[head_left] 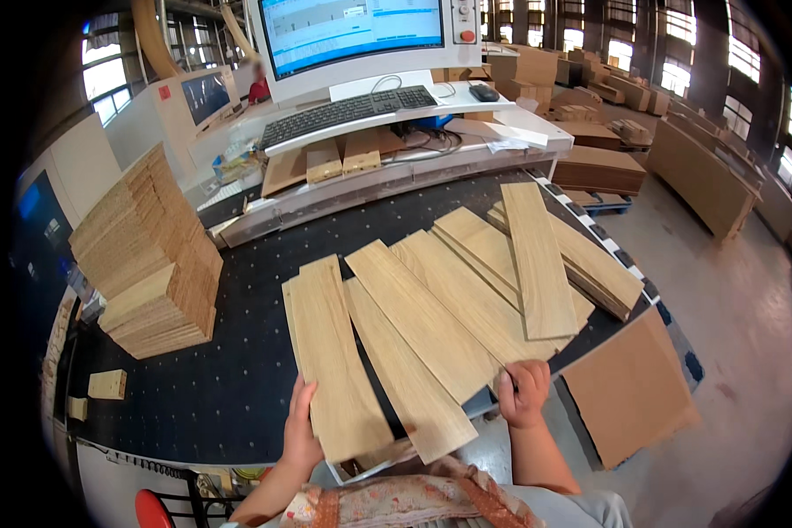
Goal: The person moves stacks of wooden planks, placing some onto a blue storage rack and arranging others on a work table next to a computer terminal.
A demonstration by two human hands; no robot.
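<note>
Several long, light wood-grain boards (422,308) lie fanned out and overlapping on a black table dotted with small studs. My left hand (301,431) grips the left edge of the leftmost board (334,370) near its close end, and part of its fingers is hidden behind that board. At the near ends of the middle boards, my right hand (524,392) is closed with curled fingers on a board's corner. One board (535,264) lies crosswise over the others at the right, its near end beyond my right hand.
Tall stacks of boards (150,264) stand on the table's left side, with small wood blocks (107,385) nearer. A monitor (352,35) and keyboard (348,114) sit on a shelf at the back. A brown cardboard sheet (629,387) lies right of the table; panel stacks (594,167) stand beyond.
</note>
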